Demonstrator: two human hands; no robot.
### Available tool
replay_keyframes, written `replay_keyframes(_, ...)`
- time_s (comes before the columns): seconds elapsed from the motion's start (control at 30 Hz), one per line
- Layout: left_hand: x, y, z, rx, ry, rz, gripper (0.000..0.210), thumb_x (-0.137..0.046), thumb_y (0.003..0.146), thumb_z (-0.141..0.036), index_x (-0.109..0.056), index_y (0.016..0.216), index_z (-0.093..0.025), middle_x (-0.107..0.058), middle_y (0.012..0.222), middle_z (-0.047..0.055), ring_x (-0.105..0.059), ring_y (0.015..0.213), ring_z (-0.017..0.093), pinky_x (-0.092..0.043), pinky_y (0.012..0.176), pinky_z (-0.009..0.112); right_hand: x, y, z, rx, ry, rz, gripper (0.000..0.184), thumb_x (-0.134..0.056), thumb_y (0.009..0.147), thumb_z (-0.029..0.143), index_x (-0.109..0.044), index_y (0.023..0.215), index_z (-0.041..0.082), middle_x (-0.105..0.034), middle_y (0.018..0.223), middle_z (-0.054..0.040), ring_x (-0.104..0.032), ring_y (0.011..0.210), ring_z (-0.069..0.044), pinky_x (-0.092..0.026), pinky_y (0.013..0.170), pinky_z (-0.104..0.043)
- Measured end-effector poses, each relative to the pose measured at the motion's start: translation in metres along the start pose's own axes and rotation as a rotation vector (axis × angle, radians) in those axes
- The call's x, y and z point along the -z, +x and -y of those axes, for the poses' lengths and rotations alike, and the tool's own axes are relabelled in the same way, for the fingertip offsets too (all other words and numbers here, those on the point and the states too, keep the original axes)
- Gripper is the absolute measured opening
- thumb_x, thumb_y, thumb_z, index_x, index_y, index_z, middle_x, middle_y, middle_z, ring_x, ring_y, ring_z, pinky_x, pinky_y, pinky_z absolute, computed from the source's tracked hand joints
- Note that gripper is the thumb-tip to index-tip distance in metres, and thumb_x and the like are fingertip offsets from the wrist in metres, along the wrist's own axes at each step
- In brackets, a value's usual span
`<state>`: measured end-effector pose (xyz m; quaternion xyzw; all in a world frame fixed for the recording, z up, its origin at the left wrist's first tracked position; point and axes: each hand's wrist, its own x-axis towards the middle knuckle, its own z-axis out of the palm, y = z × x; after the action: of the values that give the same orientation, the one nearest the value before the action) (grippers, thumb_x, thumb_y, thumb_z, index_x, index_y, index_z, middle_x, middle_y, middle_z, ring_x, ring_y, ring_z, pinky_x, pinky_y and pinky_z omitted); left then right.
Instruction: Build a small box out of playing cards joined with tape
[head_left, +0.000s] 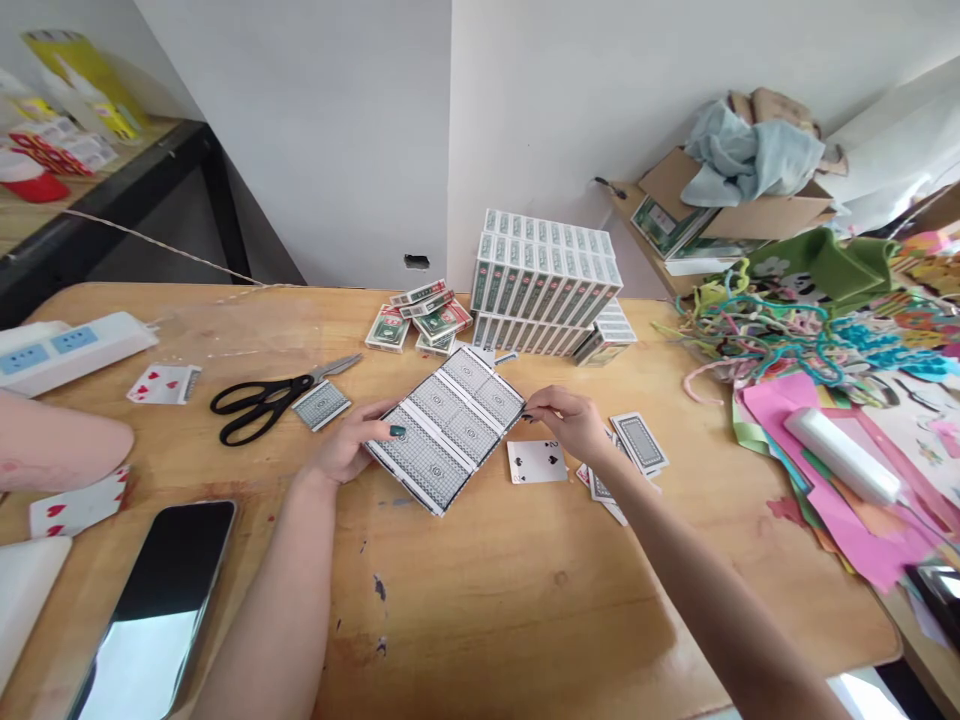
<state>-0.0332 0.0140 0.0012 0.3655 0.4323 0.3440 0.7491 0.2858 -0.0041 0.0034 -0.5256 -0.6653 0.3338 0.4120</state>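
Note:
A flat panel of joined playing cards (450,428), grey-patterned backs up with white strips between them, is tilted above the table. My left hand (352,445) grips its left side, thumb on top. At the right corner, the fingertips of my right hand (566,418) are pinched together on the panel's edge. Just below that hand a two of spades (537,462) lies face up. Several loose cards (637,443) lie beside my right wrist, partly hidden by it. Left of the panel are a face-down card (321,404) and black-handled scissors (262,405).
Stacked card boxes (544,275) stand at the back, with a loose pile of boxes (427,318) beside them. A phone (157,600), a power strip (75,350) and another person's arm (60,445) are at left. Coloured paper (840,480) and yarn (795,320) lie right.

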Motion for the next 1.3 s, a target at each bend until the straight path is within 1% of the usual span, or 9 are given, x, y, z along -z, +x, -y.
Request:
replay_keyframes(0.17,-0.002,0.0,-0.002,0.003,0.006,-0.006,0.042,-0.067,0.054,-0.018,-0.073,0.096,-0.014,-0.074,0.079,0.007,-0.067,0.069,0.023,-0.047,0.056,0.027,-0.023,-0.019,-0.007,-0.164,0.172,-0.236,0.025,-0.064,0.078,0.041,-0.071,0.082,0.018,-0.073,0.08,-0.0052,-0.071,0.068,-0.018,-0.06,0.069,-0.036)
replay_keyframes(0.33,0.0,0.001,0.0,0.005,0.014,-0.004,0.043,-0.068,0.055,-0.019,-0.073,0.098,-0.015,-0.074,0.081,0.006,-0.066,0.071,0.023,-0.046,0.055,0.026,-0.038,-0.028,-0.006,-0.208,0.182,-0.389,0.026,-0.064,0.077,0.041,-0.071,0.09,0.019,-0.074,0.086,-0.0053,-0.072,0.073,-0.019,-0.061,0.072,-0.037)
replay_keyframes(0.57,0.002,0.0,-0.001,-0.022,0.057,-0.005,0.043,-0.069,0.056,-0.022,-0.073,0.099,-0.017,-0.074,0.092,0.007,-0.067,0.081,0.025,-0.048,0.061,0.027,-0.035,-0.03,0.007,-0.091,-0.028,-0.355,0.014,-0.063,0.078,0.031,-0.075,0.082,0.024,-0.072,0.092,-0.0064,-0.069,0.083,-0.02,-0.057,0.08,-0.037)
replay_keyframes(0.77,0.0,-0.014,-0.014,-0.07,0.306,0.041,0.036,-0.072,0.065,-0.03,-0.074,0.1,-0.02,-0.072,0.106,0.007,-0.064,0.101,0.028,-0.05,0.078,0.03,-0.04,-0.037,0.021,0.036,-0.218,-0.274,0.028,-0.05,0.086,0.022,-0.071,0.104,0.023,-0.069,0.105,-0.0097,-0.066,0.094,-0.021,-0.054,0.083,-0.035)
replay_keyframes(0.83,0.003,-0.019,-0.018,-0.156,0.591,-0.035,0.029,-0.07,0.07,-0.036,-0.075,0.093,-0.02,-0.073,0.106,0.007,-0.064,0.102,0.028,-0.049,0.086,0.033,-0.042,-0.039,0.024,0.052,-0.262,-0.233,0.033,-0.044,0.088,0.02,-0.067,0.112,0.022,-0.067,0.112,-0.0105,-0.065,0.101,-0.02,-0.053,0.087,-0.034)
replay_keyframes(0.93,0.014,-0.017,-0.027,-0.308,0.991,-0.344,0.026,-0.061,0.077,-0.038,-0.074,0.093,-0.022,-0.073,0.103,0.006,-0.066,0.095,0.025,-0.05,0.085,0.032,-0.045,-0.04,0.027,0.01,-0.231,-0.197,0.036,-0.042,0.09,0.022,-0.064,0.118,0.021,-0.064,0.12,-0.0105,-0.061,0.109,-0.02,-0.05,0.093,-0.034)
replay_keyframes(1.03,0.03,-0.002,-0.038,-0.355,1.142,-0.552,0.03,-0.054,0.081,-0.029,-0.07,0.104,-0.019,-0.067,0.115,0.01,-0.062,0.103,0.027,-0.045,0.094,0.038,-0.047,-0.04,0.028,-0.078,-0.149,-0.199,0.035,-0.042,0.091,0.027,-0.063,0.117,0.02,-0.064,0.12,-0.0106,-0.062,0.107,-0.02,-0.052,0.087,-0.033)
replay_keyframes(1.13,0.04,0.022,-0.047,-0.354,1.273,-0.613,0.037,-0.056,0.077,-0.019,-0.065,0.112,-0.017,-0.06,0.124,0.014,-0.051,0.119,0.032,-0.035,0.105,0.044,-0.048,-0.041,0.028,-0.142,-0.066,-0.232,0.033,-0.041,0.093,0.034,-0.065,0.112,0.02,-0.066,0.114,-0.0102,-0.063,0.102,-0.02,-0.054,0.081,-0.033)
replay_keyframes(1.3,0.043,0.048,-0.046,-0.268,1.356,-0.637,0.023,-0.054,0.076,-0.014,-0.068,0.094,-0.015,-0.063,0.107,0.019,-0.052,0.113,0.039,-0.037,0.095,0.058,-0.043,-0.054,0.03,-0.173,-0.038,-0.269,0.034,-0.041,0.094,0.04,-0.067,0.103,0.02,-0.067,0.107,-0.0103,-0.066,0.093,-0.021,-0.054,0.079,-0.036)
